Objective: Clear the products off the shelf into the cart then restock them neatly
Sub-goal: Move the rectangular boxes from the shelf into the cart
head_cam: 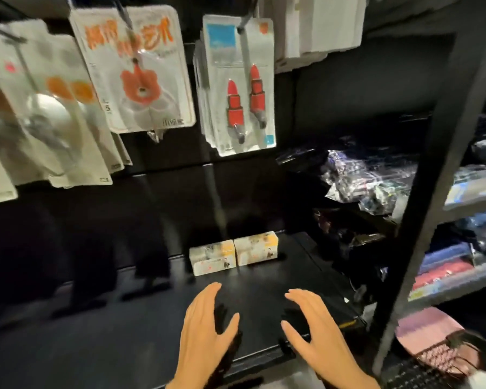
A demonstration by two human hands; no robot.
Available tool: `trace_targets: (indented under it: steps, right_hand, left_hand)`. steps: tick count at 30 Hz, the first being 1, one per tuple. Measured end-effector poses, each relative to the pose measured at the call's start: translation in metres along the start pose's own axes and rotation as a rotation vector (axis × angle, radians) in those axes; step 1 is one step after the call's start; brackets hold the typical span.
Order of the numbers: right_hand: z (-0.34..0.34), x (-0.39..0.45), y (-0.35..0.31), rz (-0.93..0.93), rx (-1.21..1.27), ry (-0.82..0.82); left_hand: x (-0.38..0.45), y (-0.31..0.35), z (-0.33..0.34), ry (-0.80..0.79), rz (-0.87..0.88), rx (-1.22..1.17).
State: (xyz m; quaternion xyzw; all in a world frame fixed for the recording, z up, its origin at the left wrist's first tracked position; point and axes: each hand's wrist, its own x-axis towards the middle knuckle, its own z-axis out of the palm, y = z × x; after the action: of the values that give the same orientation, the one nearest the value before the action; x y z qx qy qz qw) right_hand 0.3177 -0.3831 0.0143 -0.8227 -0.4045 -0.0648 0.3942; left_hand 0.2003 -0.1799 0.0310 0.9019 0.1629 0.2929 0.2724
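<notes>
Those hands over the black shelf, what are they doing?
A person is working at a shop shelf. The left hand and right hand are both open, holding nothing, above the black shelf. Two small white boxes stand side by side at the back of it. Packets with red lipstick-shaped things hang on hooks above. Neither hand touches the boxes yet.

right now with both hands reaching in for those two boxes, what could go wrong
The two small boxes sit at the back of the black shelf, touching side by side; grabbing one could knock the other askew. The left hand and right hand are both open and empty. Reaching deeper brings the arms under the hanging lipstick-shaped packs, which may swing or unhook.
</notes>
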Motion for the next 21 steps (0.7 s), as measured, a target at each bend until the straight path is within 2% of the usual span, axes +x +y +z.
trace_targets:
  steps: [8, 12, 15, 19, 21]
  right_hand:
    - [0.053, 0.099, 0.007, 0.159, 0.017, 0.035]
    - [0.073, 0.144, 0.030, 0.251, 0.007, 0.038]
    - [0.079, 0.175, 0.047, 0.344, -0.012, 0.046]
    - [0.089, 0.209, 0.081, 0.354, 0.061, 0.103]
    - [0.092, 0.219, 0.088, 0.390, 0.101, 0.101]
  left_hand:
    - [0.086, -0.094, -0.004, -0.017, -0.053, 0.066]
    - [0.122, -0.121, 0.006, -0.026, -0.068, 0.101]
    - [0.145, -0.140, 0.013, -0.050, -0.131, -0.003]
    - [0.168, -0.162, 0.026, -0.108, -0.199, -0.251]
    - [0.178, -0.168, 0.034, -0.135, -0.265, -0.288]
